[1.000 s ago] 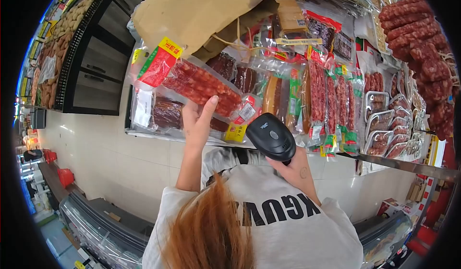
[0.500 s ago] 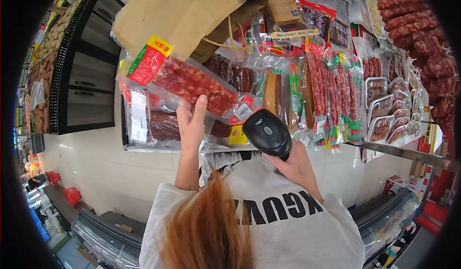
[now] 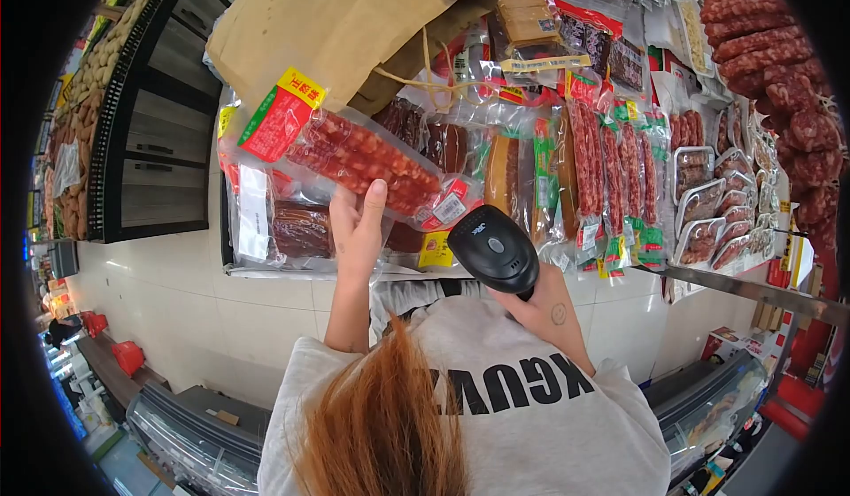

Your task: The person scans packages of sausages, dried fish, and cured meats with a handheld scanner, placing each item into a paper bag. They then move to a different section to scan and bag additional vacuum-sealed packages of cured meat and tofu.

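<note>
My left hand (image 3: 357,229) holds up a clear vacuum pack of red sausages (image 3: 363,160) with a red, green and yellow label at its top left. The pack's white barcode tag (image 3: 452,206) hangs at its lower right end. My right hand (image 3: 551,308) grips a black handheld barcode scanner (image 3: 493,248), its head just below and right of that tag. Both hands are raised in front of a shelf of packed meats.
The shelf (image 3: 292,270) holds several vacuum packs of cured meat and sausages (image 3: 611,177). Trays of meat (image 3: 708,222) sit at the right, strings of dark sausages (image 3: 779,71) hang at top right. A brown paper bag (image 3: 328,18) lies above. A dark cabinet (image 3: 150,133) stands left.
The view has shifted slightly. My left hand and the sausage pack stay raised, and the scanner has stayed close under the pack's tag, edging a little lower.
</note>
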### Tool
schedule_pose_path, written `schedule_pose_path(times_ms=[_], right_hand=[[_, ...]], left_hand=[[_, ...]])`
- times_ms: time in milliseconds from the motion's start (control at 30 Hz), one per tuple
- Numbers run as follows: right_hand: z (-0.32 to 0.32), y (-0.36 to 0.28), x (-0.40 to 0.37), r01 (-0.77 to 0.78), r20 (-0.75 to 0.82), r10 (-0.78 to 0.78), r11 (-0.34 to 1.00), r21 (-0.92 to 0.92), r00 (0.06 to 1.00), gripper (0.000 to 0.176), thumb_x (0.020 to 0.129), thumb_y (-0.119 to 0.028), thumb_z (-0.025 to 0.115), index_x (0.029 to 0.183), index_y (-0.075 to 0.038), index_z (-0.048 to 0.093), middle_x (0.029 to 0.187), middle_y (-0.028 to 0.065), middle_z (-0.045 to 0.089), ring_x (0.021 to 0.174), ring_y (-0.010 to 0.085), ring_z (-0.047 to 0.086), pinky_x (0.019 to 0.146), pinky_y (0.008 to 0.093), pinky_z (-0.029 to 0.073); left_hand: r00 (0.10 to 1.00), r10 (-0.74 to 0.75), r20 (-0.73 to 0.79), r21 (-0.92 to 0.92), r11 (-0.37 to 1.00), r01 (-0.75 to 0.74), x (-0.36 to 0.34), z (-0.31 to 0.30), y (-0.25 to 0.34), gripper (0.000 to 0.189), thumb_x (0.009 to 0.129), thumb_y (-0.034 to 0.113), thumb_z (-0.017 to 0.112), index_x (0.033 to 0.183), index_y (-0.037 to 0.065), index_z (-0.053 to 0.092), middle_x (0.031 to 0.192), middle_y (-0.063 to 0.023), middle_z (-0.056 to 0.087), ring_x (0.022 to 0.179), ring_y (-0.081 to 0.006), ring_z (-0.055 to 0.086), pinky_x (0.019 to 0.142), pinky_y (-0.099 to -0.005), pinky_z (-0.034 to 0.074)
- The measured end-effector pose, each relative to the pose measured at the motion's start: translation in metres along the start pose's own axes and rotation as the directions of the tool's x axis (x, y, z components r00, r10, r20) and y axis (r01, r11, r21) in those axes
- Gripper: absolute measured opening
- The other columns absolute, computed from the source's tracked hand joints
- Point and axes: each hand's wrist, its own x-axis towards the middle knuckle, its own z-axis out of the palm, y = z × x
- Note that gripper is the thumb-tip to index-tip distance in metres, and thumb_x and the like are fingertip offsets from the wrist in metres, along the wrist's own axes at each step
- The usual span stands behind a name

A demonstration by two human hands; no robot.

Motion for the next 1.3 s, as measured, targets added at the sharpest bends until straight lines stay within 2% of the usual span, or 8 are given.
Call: schedule_pose_path(times_ms=[567, 767, 833, 900, 933, 1033, 1100, 1300], right_hand=[[-0.002, 0.005, 0.003, -0.020, -0.030, 0.019, 1.000, -0.023, 0.999, 0.034, 0.062, -0.017, 0.061, 0.087, 0.003, 0.051, 0.072, 0.0206, 0.056, 0.068, 0.0337, 0.056, 0.062, 0.0337, 0.043], [-0.013, 0.010, 0.006, 0.057, -0.048, -0.052, 0.993, 0.101, 0.997, 0.030, 0.063, -0.009, 0.062, 0.089, 0.003, 0.053, 0.068, 0.0103, 0.059, 0.059, 0.0198, 0.056, 0.057, 0.0284, 0.043], [-0.024, 0.002, 0.013, -0.027, 0.040, 0.001, 0.756, 0.654, 0.999, 0.045, 0.065, -0.010, 0.059, 0.104, 0.004, 0.044, 0.080, 0.0128, 0.057, 0.057, 0.0211, 0.056, 0.053, 0.0296, 0.044], [-0.036, -0.015, 0.028, 0.032, -0.025, -0.020, 0.673, 0.739, 0.999, 0.052, 0.067, -0.014, 0.056, 0.111, 0.005, 0.035, 0.092, 0.0170, 0.053, 0.055, 0.0217, 0.055, 0.049, 0.0300, 0.045], [-0.041, -0.022, 0.039, 0.060, -0.034, -0.054, 0.597, 0.800, 0.998, 0.039, 0.069, -0.009, 0.056, 0.104, 0.002, 0.042, 0.073, 0.0102, 0.055, 0.056, 0.0172, 0.055, 0.052, 0.0289, 0.045], [-0.048, -0.038, 0.080, 0.084, -0.005, -0.136, 0.585, 0.807, 0.991, 0.040, 0.073, -0.018, 0.053, 0.106, 0.002, 0.043, 0.079, 0.0106, 0.056, 0.055, 0.0160, 0.055, 0.051, 0.0253, 0.044], [-0.046, -0.045, 0.106, 0.083, 0.012, -0.174, 0.528, 0.845, 0.985, 0.039, 0.073, -0.020, 0.053, 0.104, 0.002, 0.045, 0.082, 0.0093, 0.056, 0.055, 0.0144, 0.055, 0.050, 0.0235, 0.045], [-0.028, -0.032, 0.177, -0.202, 0.301, -0.182, 0.421, 0.884, 0.936, 0.036, 0.077, -0.023, 0.048, 0.100, 0.005, 0.047, 0.087, 0.0108, 0.055, 0.055, 0.0117, 0.054, 0.049, 0.0223, 0.047]], left_hand=[[0.999, -0.012, -0.042, 0.007, 1.000, 0.013, 0.003, 0.004, -0.005, 0.029, 0.080, 0.013, 0.051, 0.103, -0.003, 0.044, 0.097, -0.0074, 0.051, 0.088, -0.0122, 0.046, 0.080, -0.0245, 0.034], [0.997, -0.061, 0.036, -0.045, 0.997, 0.063, 0.002, 0.001, -0.006, 0.028, 0.080, 0.012, 0.050, 0.103, -0.002, 0.044, 0.098, -0.0066, 0.050, 0.090, -0.0120, 0.046, 0.081, -0.0250, 0.034], [0.993, -0.069, 0.092, -0.021, 0.997, 0.071, 0.003, 0.000, -0.007, 0.027, 0.080, 0.011, 0.049, 0.104, -0.001, 0.044, 0.098, -0.0064, 0.050, 0.090, -0.0120, 0.046, 0.081, -0.0252, 0.034], [0.969, -0.136, 0.206, -0.130, 0.978, 0.165, 0.003, 0.002, -0.006, 0.029, 0.080, 0.011, 0.049, 0.105, -0.002, 0.042, 0.098, -0.0058, 0.050, 0.091, -0.0118, 0.045, 0.082, -0.0255, 0.034], [0.953, -0.139, 0.268, -0.119, 0.977, 0.176, 0.003, 0.002, -0.007, 0.030, 0.080, 0.013, 0.049, 0.106, -0.002, 0.042, 0.099, -0.0053, 0.049, 0.092, -0.0113, 0.045, 0.082, -0.0251, 0.034], [0.886, -0.241, 0.396, -0.097, 0.948, 0.302, 0.001, -0.002, -0.015, 0.030, 0.080, 0.014, 0.049, 0.104, -0.001, 0.042, 0.099, -0.0049, 0.049, 0.092, -0.0108, 0.045, 0.082, -0.0244, 0.034], [0.897, -0.208, 0.390, -0.086, 0.962, 0.260, 0.000, -0.002, -0.014, 0.029, 0.080, 0.016, 0.049, 0.103, -0.001, 0.043, 0.096, -0.0042, 0.050, 0.089, -0.0102, 0.046, 0.081, -0.0238, 0.034], [0.828, -0.297, 0.475, -0.083, 0.922, 0.379, -0.003, -0.017, -0.020, 0.037, 0.080, 0.018, 0.047, 0.110, -0.001, 0.039, 0.100, -0.0046, 0.048, 0.090, -0.0100, 0.044, 0.082, -0.0242, 0.032]])
